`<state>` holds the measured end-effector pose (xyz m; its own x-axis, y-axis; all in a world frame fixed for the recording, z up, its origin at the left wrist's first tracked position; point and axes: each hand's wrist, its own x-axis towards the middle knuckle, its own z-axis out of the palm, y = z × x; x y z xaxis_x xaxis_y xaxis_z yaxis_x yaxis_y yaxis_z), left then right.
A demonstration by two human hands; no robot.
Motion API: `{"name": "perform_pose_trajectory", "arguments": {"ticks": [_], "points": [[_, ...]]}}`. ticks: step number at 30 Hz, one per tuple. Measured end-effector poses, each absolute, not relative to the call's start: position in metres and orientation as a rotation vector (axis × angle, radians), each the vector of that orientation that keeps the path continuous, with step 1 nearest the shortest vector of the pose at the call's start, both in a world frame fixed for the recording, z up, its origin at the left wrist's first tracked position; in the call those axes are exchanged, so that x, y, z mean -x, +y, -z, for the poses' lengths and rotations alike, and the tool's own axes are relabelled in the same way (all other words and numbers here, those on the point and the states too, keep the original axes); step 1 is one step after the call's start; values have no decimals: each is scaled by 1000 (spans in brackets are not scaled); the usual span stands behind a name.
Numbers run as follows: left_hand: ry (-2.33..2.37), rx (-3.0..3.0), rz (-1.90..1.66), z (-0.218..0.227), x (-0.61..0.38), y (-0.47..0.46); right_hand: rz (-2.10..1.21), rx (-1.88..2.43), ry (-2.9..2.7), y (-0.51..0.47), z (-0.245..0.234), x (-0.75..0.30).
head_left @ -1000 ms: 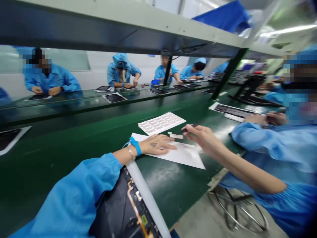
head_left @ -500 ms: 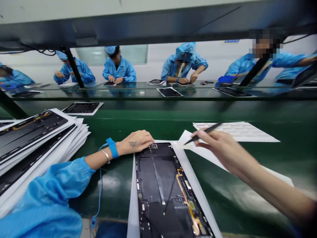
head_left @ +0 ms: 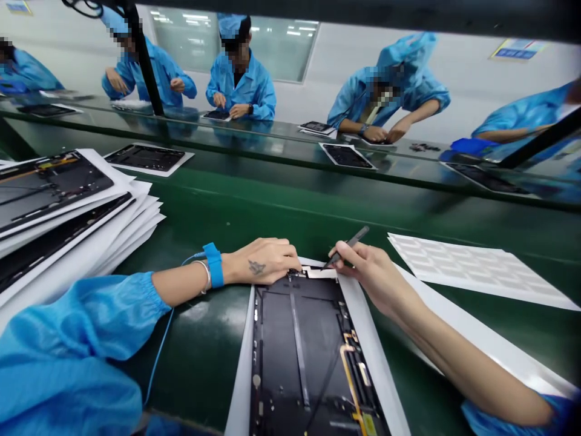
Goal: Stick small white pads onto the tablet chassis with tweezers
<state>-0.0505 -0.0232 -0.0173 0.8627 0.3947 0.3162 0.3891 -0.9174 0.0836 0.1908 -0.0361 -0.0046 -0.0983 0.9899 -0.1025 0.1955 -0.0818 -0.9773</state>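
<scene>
**A:** What is the person busy with at this moment?

**B:** The top edge of an opened tablet [head_left: 297, 357], its dark inner frame facing up. It lies on a white card [head_left: 238, 375] on the green surface [head_left: 204, 224], directly in front of them. The fine work at that edge looks like the step in hand.

**A:** And the hands?

**B:** The left hand [head_left: 263, 261] lies flat, fingers together, pressing on that edge and gripping nothing. The right hand [head_left: 363, 275] is pinched closed on black tweezers [head_left: 348, 245], their tips at a small white piece [head_left: 320, 273]. I cannot tell whether the tips have hold of it.

**A:** What does the next move call for?

**B:** Judging by their position, a steady left hand and careful control of the tips.

**A:** How many of everything?

**B:** One tablet in front of them, one more tablet [head_left: 147, 158] farther along, and a stack of carded tablets [head_left: 54, 194], too overlapped to count. There is one sheet of white die-cut pieces [head_left: 476, 269], and five co-workers [head_left: 240, 85] sit across the line.
</scene>
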Motion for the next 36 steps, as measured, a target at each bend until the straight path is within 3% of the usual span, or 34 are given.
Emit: {"name": "perform_pose_trajectory", "arguments": {"ticks": [36], "points": [[646,-3043,-485,15,49,-24,-1187,1430,-1339,-38,9,-191]]}}
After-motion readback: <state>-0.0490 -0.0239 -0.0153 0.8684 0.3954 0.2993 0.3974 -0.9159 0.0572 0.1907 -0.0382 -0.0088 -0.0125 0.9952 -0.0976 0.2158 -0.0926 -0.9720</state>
